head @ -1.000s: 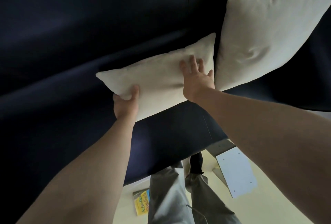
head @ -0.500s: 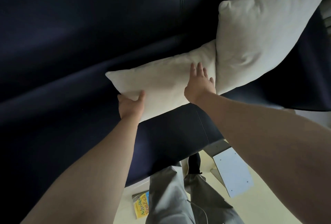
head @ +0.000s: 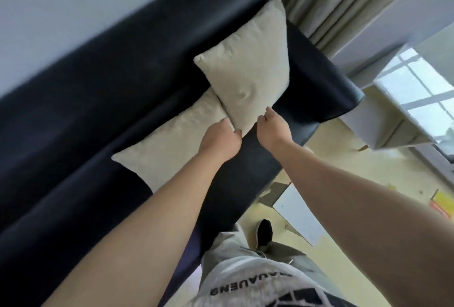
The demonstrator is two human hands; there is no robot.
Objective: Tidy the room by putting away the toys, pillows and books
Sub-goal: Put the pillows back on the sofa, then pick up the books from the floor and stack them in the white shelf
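Hands seemingly at upright pillow corner

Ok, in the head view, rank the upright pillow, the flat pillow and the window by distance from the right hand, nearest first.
1. upright pillow: leaning on the sofa back, its lower edge at the fingertips of the right hand.
2. flat pillow: lying on the seat, off to the left.
3. window: far right, across the floor beyond the sofa arm.

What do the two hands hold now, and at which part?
Both grip the upright pillow near its bottom corner: left hand on one side, right hand on the other.
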